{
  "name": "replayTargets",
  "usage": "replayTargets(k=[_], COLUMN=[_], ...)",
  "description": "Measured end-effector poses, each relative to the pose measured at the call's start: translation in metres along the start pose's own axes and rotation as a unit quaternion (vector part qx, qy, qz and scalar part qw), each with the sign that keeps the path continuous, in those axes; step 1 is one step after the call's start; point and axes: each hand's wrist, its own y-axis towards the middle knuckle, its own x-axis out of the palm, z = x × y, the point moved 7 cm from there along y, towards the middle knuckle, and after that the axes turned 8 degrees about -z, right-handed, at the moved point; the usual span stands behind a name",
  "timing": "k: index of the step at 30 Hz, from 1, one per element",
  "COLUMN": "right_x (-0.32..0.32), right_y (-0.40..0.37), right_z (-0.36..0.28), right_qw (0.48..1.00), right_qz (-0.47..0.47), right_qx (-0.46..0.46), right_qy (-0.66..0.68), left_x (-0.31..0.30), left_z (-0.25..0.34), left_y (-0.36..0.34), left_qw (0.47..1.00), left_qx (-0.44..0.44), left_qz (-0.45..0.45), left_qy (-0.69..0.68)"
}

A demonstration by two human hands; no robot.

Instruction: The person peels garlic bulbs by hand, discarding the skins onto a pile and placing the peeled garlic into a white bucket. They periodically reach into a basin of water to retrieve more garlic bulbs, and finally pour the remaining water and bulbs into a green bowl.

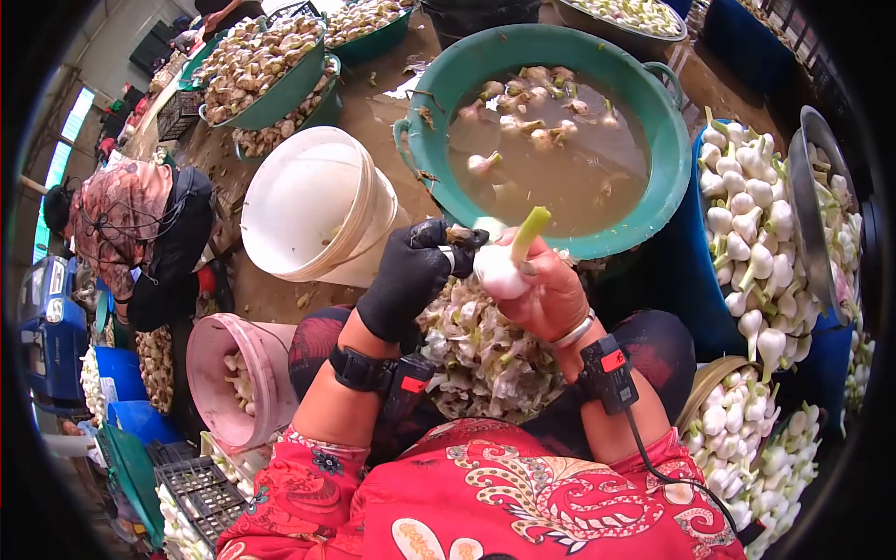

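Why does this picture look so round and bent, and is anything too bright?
In the head view, a fisheye-like lens seems to bend things within a black border; there too, the light strip at far left glares, and the garlic bulb in the right hand looks pale and bright.

Brown floor [378, 117], wet-looking, debris [303, 301] scattered, pale glare [407, 86] toward its far edge. Past floor's far left corner: pale wall [117, 42], dark panel [151, 49] on it. Along left edge: long window strip [67, 159], bright, blue-green tinge, beam [34, 185] crossing near it; blue vehicle [51, 327] below. Far right corner: dark slatted rail [810, 42]. Room's outer edges black, unreadable.
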Motion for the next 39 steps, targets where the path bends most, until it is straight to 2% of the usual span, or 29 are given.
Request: replayTargets(k=[1,2,4,6,7,8,10,12,13,14,15,16,17,18,19,20,22,24,26,27,29,31,32,33,34,35,36,38,39], right_x=[0.014,0.011,0.008,-0.001,-0.009,-0.009,-0.017,-0.008,-0.005,-0.002,0.005,0.007,-0.002,-0.01,-0.005,-0.005,-0.002,-0.007,-0.003,-0.006,-0.012,-0.012,-0.01,-0.001,0.015,0.031,0.034,0.038,0.04], right_y=[-0.001,-0.001,-0.002,-0.003,-0.005,-0.003,-0.006,-0.003,-0.001,0.0,-0.004,-0.008,-0.015,-0.022,-0.022,-0.024,-0.022,-0.016,-0.01,-0.009,-0.008,-0.005,-0.005,-0.007,-0.011,-0.011,-0.009,-0.015,-0.024], right_z=[0.002,0.004,0.007,-0.004,-0.006,-0.008,-0.013,-0.011,-0.007,-0.004,-0.007,-0.011,-0.014,-0.016,-0.012,0.003,0.019,0.017,0.005,0.004,0.004,-0.01,-0.007,-0.021,-0.036,-0.039,-0.024,0.003,0.003], right_qw=[0.997,0.998,0.996,0.999,0.996,0.996,0.948,0.932,0.923,0.909,0.928,0.928,0.946,0.958,0.955,0.956,0.963,0.98,0.989,0.988,0.987,0.986,0.986,0.941,0.862,0.809,0.772,0.863,0.952], right_qz=[-0.063,-0.057,-0.073,0.024,0.073,0.071,0.169,0.17,0.123,0.075,0.069,0.07,0.12,0.167,0.133,0.085,0.073,0.086,0.098,0.1,0.102,0.078,0.079,0.119,0.151,0.11,0.024,-0.066,-0.02], right_qx=[0.001,-0.02,0.03,-0.009,-0.011,-0.017,-0.018,-0.05,-0.084,-0.119,-0.097,-0.101,-0.083,-0.064,0.062,0.173,0.213,0.149,0.086,0.086,0.087,-0.021,-0.02,-0.112,-0.199,-0.195,-0.149,-0.01,0.05], right_qy=[0.049,-0.01,0.027,-0.038,-0.055,-0.055,-0.268,-0.316,-0.355,-0.393,-0.353,-0.352,-0.289,-0.224,-0.258,-0.222,-0.148,-0.095,-0.066,-0.076,-0.086,-0.144,-0.142,-0.297,-0.441,-0.544,-0.618,-0.501,-0.302], left_x=[-0.007,-0.012,-0.009,-0.003,-0.008,-0.007,0.001,0.022,0.021,0.022,0.02,0.007,-0.002,-0.003,-0.004,-0.005,-0.002,0.006,0.017,0.014,0.017,0.015,0.011,0.009,0.026,0.009,-0.013,-0.045,-0.043], left_z=[-0.001,-0.001,0.0,0.008,0.008,0.01,0.019,0.022,0.026,0.028,0.027,0.017,0.003,0.005,0.007,0.01,0.01,0.012,0.03,0.011,0.011,0.007,0.004,0.006,0.039,0.026,0.008,-0.006,-0.006], left_y=[0.0,0.001,-0.001,-0.008,-0.011,-0.013,-0.02,-0.018,-0.017,-0.016,-0.017,-0.016,-0.016,-0.014,-0.014,-0.013,-0.014,-0.016,-0.022,-0.018,-0.019,-0.017,-0.013,-0.012,-0.02,-0.011,-0.002,0.001,-0.001], left_qw=[0.999,0.996,0.998,0.995,0.995,0.996,0.999,0.998,0.986,0.943,0.942,0.987,0.996,0.987,0.987,0.986,0.986,0.985,0.983,1.0,0.999,0.996,0.989,0.977,0.882,0.924,0.956,0.967,0.979], left_qx=[-0.011,-0.021,-0.037,-0.005,-0.018,-0.016,0.019,0.052,0.104,0.153,0.153,0.089,0.021,0.057,0.079,0.101,0.089,0.077,0.115,-0.002,0.002,0.008,0.039,0.07,0.244,0.212,0.18,0.128,0.105], left_qz=[0.018,0.036,0.037,0.069,0.074,0.069,0.03,0.012,0.015,0.017,0.015,0.042,0.069,0.051,0.043,0.035,0.016,-0.002,-0.007,0.011,-0.014,-0.038,-0.038,-0.036,-0.003,0.016,0.035,0.103,0.085], left_qy=[0.04,0.082,0.045,-0.066,-0.059,-0.054,-0.034,-0.043,0.129,0.296,0.299,0.126,-0.053,-0.141,-0.136,-0.13,-0.14,-0.155,0.146,0.013,0.044,0.074,0.137,0.199,0.403,0.317,0.231,0.193,-0.151])
